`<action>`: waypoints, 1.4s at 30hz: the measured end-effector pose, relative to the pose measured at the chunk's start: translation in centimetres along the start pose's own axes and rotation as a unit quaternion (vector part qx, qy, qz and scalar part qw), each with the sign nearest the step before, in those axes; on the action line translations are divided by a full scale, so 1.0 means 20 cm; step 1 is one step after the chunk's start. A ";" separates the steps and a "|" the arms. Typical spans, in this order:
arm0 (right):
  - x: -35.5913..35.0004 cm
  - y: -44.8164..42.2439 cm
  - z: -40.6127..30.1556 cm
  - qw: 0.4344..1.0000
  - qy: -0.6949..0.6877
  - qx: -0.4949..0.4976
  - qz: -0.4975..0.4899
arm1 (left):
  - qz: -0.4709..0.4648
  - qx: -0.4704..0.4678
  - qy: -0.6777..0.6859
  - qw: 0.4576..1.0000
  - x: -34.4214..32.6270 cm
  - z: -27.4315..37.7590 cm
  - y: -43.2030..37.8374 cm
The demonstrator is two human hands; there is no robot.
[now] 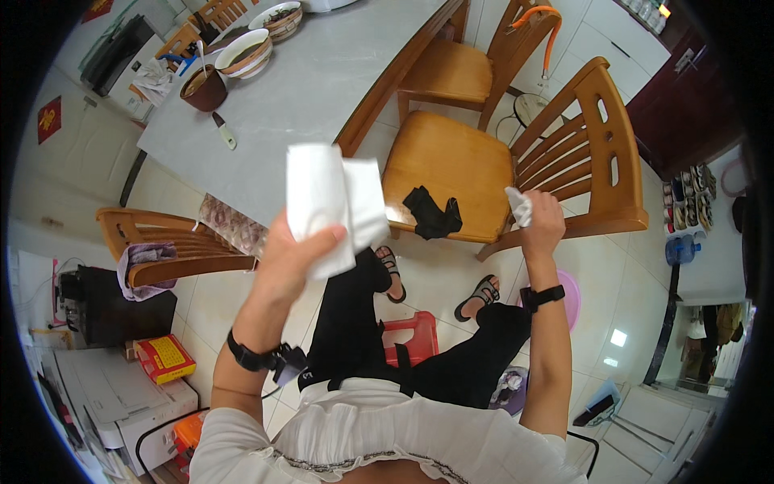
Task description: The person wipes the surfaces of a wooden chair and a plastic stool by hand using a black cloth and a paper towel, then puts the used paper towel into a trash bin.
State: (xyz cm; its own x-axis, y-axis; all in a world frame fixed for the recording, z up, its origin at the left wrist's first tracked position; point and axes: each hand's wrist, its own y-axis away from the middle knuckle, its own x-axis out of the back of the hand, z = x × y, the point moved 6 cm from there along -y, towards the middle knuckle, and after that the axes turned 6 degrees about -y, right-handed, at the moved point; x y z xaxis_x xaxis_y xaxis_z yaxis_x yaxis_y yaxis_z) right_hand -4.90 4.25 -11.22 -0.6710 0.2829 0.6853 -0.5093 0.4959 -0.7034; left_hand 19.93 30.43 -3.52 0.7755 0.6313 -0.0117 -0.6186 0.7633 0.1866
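My left hand (296, 248) grips a roll of white tissue paper (317, 199), with a loose flap of it hanging out to the right. Crumpled white tissue (519, 207) is pinched in my right hand (544, 219), which is raised in front of a chair's right side. Between the two hands, a black cloth item (432, 212) lies at the front edge of a wooden chair seat (453, 157). The grey table (272, 115) extends beyond my left hand.
A brown cup (204, 91) with a spoon, patterned bowls (244, 53) and a peeler-like tool (225, 131) are on the table. A second chair (181, 248) stands left. Near my legs are a red plastic stool (412, 339), a pink basin (570, 299) and a purple bin (514, 399).
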 end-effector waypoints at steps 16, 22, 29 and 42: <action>-0.53 0.56 -0.05 0.878 -0.261 -0.373 -0.144 | 0.289 -0.307 -0.296 0.857 0.73 0.19 -1.19; -0.67 0.64 0.01 0.865 -0.259 -0.399 -0.161 | 0.209 -0.236 -0.346 0.884 0.81 0.15 -1.26; -0.71 0.76 0.15 0.856 -0.245 -0.440 -0.118 | 0.380 -0.467 -0.393 0.695 0.20 0.41 -0.57; -1.18 0.22 0.63 0.940 -0.105 -0.324 -0.007 | -0.174 -0.185 -0.490 0.834 -1.03 -1.34 -1.48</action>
State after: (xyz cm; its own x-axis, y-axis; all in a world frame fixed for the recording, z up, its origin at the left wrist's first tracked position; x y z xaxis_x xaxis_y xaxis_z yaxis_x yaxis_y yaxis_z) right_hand 1.98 -10.56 -32.77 -0.7924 0.1378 0.5943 -0.1301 0.9136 -0.3853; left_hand 18.82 -1.40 -35.19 0.5351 0.0845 0.8405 -0.1903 0.9815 0.0225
